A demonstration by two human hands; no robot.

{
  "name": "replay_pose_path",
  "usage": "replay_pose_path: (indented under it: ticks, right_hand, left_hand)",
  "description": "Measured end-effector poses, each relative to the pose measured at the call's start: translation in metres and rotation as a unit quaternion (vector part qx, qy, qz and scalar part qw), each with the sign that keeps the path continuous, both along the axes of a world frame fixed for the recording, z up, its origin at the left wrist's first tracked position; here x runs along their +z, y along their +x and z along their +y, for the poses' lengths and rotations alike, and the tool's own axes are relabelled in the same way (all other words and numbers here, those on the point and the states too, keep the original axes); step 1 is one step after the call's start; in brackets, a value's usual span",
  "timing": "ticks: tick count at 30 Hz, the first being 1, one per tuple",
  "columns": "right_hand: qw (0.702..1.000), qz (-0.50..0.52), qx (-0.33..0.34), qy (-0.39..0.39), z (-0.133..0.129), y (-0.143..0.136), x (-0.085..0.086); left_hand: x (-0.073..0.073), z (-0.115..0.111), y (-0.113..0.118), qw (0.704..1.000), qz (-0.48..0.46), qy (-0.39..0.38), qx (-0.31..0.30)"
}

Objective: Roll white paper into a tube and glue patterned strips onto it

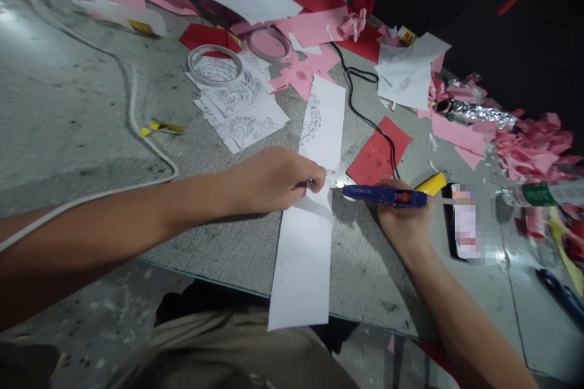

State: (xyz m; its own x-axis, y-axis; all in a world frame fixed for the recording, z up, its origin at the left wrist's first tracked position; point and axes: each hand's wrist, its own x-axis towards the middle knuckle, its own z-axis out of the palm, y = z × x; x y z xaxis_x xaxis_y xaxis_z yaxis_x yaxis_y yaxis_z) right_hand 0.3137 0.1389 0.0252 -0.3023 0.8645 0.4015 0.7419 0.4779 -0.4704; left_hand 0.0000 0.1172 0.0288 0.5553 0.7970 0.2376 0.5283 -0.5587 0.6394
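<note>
My right hand (406, 219) is wrapped round a blue hot glue gun (371, 194), whose glue stick pokes out at the back. Its nozzle points left, close to the fingers of my left hand (292, 179). Those fingers are pinched on a long white paper strip (303, 261), which hangs over the table's front edge. Behind that hand, a white paper with printed line drawing (322, 121) lies in line with the strip; whether the two are one piece I cannot tell. A small shiny clear patch (337, 179) shows by the nozzle.
Tape rolls (215, 65) and printed sheets (249, 103) lie behind my left hand. A red card (379, 149), black cord (353, 97) and phone (465, 222) are on the right. A white cable (134, 97) crosses the left side. Pink paper scraps (533, 146) pile up at the far right.
</note>
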Motion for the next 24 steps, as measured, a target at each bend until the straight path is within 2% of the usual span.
replay_pose_path:
  ticks: [8,13,17,24]
  right_hand:
    - [0.998,-0.054,-0.036,-0.007,-0.002,-0.003,0.004]
    - [0.99,-0.122,-0.064,0.035,-0.005,-0.003,0.01]
    - [0.979,-0.182,-0.04,0.087,-0.01,-0.005,0.022]
    - [0.958,-0.263,-0.023,0.115,-0.017,-0.02,0.049]
  left_hand:
    - [0.002,0.0,0.0,1.0,-0.001,-0.003,-0.002]
    - [0.002,0.0,0.0,1.0,-0.001,-0.013,-0.005]
    - [0.003,0.0,0.0,1.0,-0.001,-0.009,-0.006]
    - [0.0,0.002,-0.001,1.0,-0.015,0.001,-0.006]
